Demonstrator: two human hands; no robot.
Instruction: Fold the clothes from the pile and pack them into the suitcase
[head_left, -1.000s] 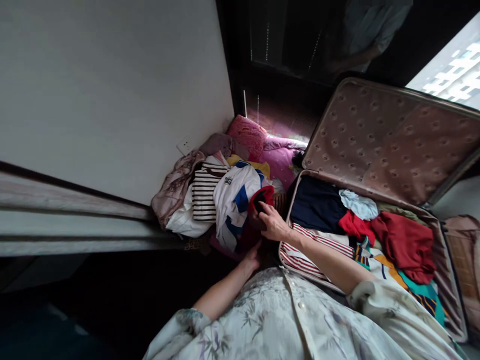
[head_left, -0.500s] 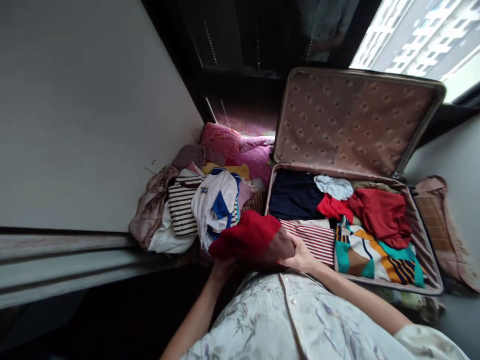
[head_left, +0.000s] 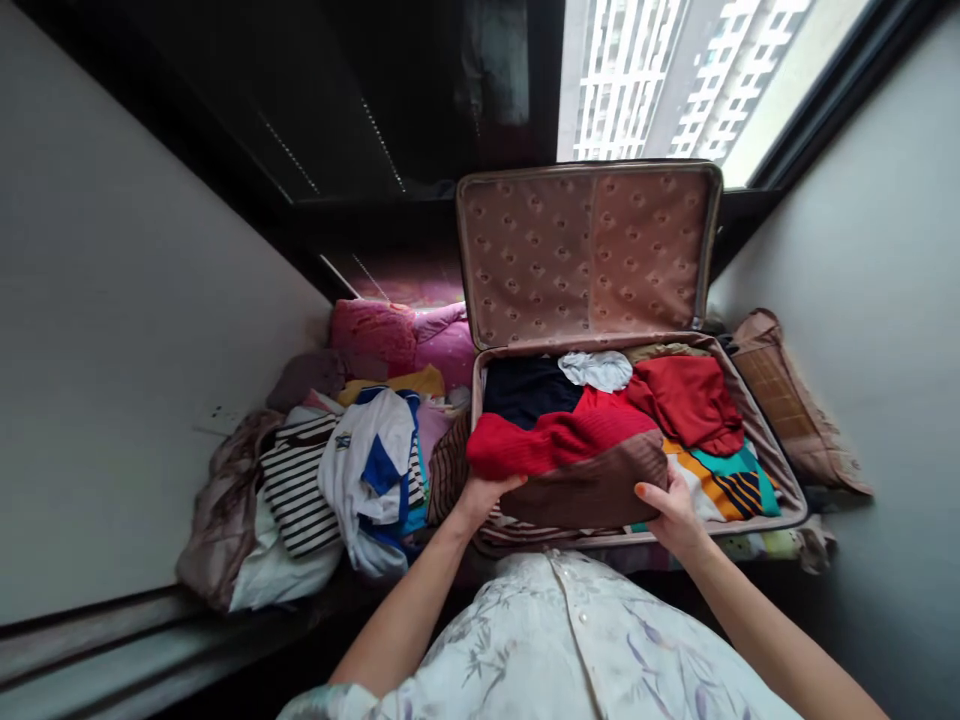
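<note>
Half a second ago the red-and-brown knit garment (head_left: 577, 465) was bunched up in front of the clothes pile (head_left: 337, 470); now I hold it over the front half of the open suitcase (head_left: 780, 480), my left hand (head_left: 480, 495) gripping its red end and my right hand (head_left: 671, 510) curled over its brown edge. It is a soft, ribbed, folded bundle, red above and brown below, lying on the striped and colourful clothes already packed. Whatever lies beneath it is hidden, and the dark sill behind the padded, dotted lid (head_left: 589, 250) is hard to make out.
</note>
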